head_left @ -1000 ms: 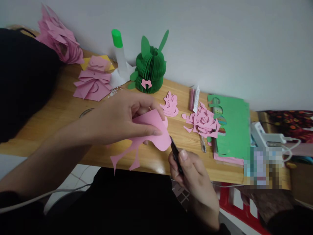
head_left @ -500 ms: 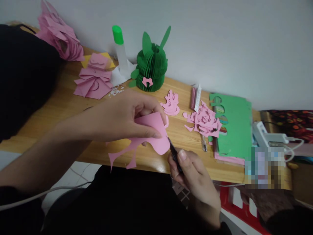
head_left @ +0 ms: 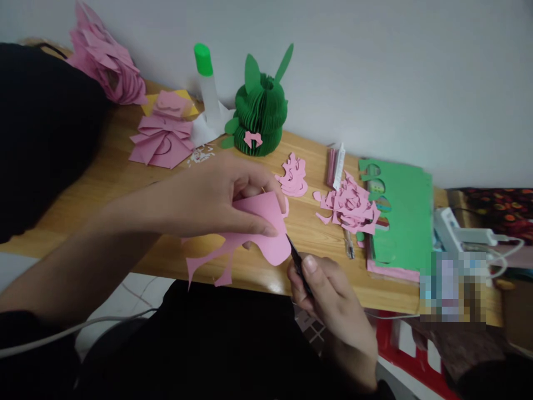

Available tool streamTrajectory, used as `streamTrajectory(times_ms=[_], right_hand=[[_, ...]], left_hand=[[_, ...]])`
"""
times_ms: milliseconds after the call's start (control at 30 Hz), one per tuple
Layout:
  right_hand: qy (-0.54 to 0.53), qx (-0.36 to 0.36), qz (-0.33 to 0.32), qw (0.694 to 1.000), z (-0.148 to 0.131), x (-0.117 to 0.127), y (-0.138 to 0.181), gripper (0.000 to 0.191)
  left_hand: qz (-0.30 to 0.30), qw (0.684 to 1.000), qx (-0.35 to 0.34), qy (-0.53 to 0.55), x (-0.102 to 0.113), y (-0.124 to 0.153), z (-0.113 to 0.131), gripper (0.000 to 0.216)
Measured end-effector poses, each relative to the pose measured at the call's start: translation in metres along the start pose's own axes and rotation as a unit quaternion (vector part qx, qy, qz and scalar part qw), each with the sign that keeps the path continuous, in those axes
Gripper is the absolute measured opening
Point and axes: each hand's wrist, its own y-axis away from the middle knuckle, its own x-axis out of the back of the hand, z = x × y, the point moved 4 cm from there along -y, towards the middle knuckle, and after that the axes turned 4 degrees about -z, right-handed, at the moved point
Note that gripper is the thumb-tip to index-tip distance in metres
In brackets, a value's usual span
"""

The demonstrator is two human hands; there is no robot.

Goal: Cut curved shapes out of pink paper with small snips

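Observation:
My left hand (head_left: pixel 233 203) pinches a piece of pink paper (head_left: pixel 270 244) between thumb and fingers, held above the wooden table. The paper has a rounded lower end, and a ragged cut-out strip (head_left: pixel 210 258) hangs to its left. Below right, my right hand (head_left: pixel 325 291) is closed around dark scissors (head_left: pixel 297 261), seen nearly edge on. Their tip meets the right edge of the paper; how far the blades are apart is hidden. Just beyond the paper lies a small stack of pink cut shapes (head_left: pixel 293 175).
Behind stand a green honeycomb-paper figure (head_left: pixel 260 116) and a green-capped glue stick (head_left: pixel 208 89). Folded pink papers (head_left: pixel 162 136) lie at left. Pink scraps (head_left: pixel 352 205), green sheets (head_left: pixel 403 216) and a white power strip (head_left: pixel 452 230) are at right. A cable (head_left: pixel 83 329) crosses lower left.
The scene sits slightly further right in the picture. Both hands keep their grips, and the scissors stay at the paper's right edge.

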Motion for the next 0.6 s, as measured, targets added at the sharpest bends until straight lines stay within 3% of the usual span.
streamTrajectory(times_ms=[600], right_hand=[[-0.012, 0.002, -0.014, 1.0, 0.0023, 0.0006, 0.0011, 0.05]], left_hand=[[-0.013, 1.0, -0.002, -0.026, -0.0004, -0.0051, -0.0002, 0.013]])
